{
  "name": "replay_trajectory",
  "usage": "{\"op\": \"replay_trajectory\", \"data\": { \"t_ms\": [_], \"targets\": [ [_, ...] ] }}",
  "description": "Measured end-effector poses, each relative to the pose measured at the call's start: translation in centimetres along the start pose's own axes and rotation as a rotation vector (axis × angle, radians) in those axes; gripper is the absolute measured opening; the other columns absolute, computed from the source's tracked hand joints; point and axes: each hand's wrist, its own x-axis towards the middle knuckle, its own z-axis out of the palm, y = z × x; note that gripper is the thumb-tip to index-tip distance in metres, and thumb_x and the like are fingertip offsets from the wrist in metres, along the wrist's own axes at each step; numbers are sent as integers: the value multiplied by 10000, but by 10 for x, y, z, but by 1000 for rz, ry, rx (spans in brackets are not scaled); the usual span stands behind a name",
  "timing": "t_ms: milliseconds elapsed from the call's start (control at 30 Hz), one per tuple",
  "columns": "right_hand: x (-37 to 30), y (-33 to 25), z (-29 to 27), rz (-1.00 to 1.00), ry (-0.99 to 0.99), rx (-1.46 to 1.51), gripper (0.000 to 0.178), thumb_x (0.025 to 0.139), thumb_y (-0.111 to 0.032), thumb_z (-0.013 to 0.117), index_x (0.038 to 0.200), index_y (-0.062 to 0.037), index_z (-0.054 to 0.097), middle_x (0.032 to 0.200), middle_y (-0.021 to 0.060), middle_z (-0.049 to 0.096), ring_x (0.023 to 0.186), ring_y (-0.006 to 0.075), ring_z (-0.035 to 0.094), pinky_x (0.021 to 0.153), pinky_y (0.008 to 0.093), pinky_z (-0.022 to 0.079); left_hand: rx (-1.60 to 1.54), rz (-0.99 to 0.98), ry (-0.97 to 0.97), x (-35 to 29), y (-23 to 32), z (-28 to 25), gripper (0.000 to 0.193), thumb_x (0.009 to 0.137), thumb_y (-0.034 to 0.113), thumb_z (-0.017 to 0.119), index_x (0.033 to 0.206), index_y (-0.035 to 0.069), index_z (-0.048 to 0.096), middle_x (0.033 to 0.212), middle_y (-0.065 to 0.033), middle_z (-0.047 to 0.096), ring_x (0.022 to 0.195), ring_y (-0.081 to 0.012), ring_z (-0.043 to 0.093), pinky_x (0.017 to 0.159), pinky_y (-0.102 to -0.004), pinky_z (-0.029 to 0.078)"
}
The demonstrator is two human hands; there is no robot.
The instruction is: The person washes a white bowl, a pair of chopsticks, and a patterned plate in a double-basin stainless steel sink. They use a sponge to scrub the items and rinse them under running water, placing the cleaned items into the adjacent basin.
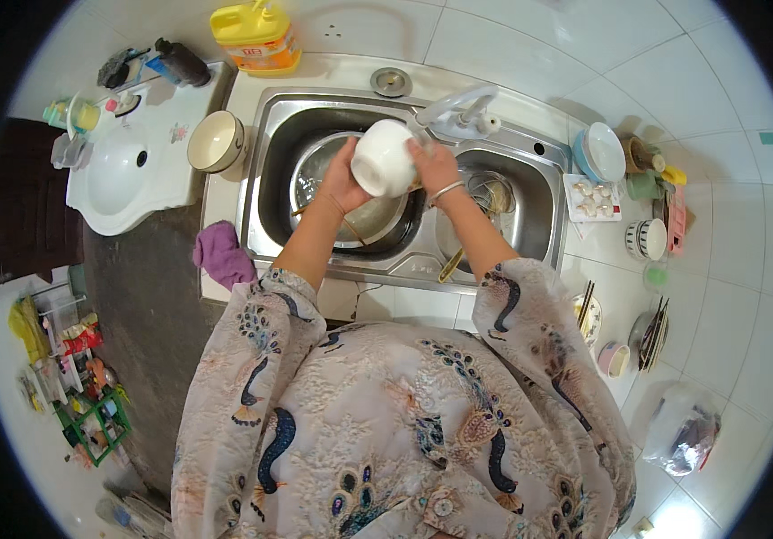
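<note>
A white bowl is tilted on its side above the double steel sink, its foot turned toward me. My left hand grips its left side. At its right side my right hand, with a bangle on the wrist, closes round the rim; its fingertips are partly hidden. Below the bowl, a large metal basin with water in it stands in the left sink bowl. A grey faucet rises behind my right hand. Dishes and a yellow-handled utensil lie in the right sink bowl.
Left of the sink are a cream bowl, a purple cloth and a white washbasin. A yellow jug stands behind. To the right are stacked bowls, an egg tray, striped bowls and chopsticks.
</note>
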Motion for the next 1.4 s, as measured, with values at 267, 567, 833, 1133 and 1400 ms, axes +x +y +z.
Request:
{"op": "replay_trajectory", "data": {
  "t_ms": [267,567,833,1133,1400],
  "targets": [
    [44,50,4,283,12,1223,346,858,-274,544,1094,-22,515,1028,106,579,941,216,571,776,349,476,-74,233,-78,-8,-14,12,327,860,205,534,1160,83,489,1171,-59,526,1094,-212,487,919,-389,389],
    [27,8,24,-820,-6,-309,247,836,-218,539,1041,-102,615,1075,93,582,1024,242,511,882,326,403,832,458,226,1,-4,14,222,870,164,519,1015,7,579,937,-37,600,819,-104,545,737,-230,422],
    [43,18,0,357,-255,795,400,881,-427,446,1125,-118,517,1031,32,588,880,187,589,722,309,493,114,467,122,-11,-11,12,257,910,175,431,1095,19,521,1060,-80,576,995,-182,535,901,-333,392],
    [19,42,4,423,-104,1308,436,848,-432,519,1124,-96,528,1110,49,569,1034,224,534,871,394,446,-322,242,140,14,-29,-5,348,917,249,409,1206,55,437,1244,-106,469,1136,-261,462,979,-442,344],
    [8,39,1,180,-71,919,374,824,-281,588,1113,-53,518,1051,118,587,882,252,592,795,410,475,50,38,124,-1,-10,21,531,845,470,476,1215,91,423,1230,-142,451,1111,-349,454,863,-578,377]
  ]
}}
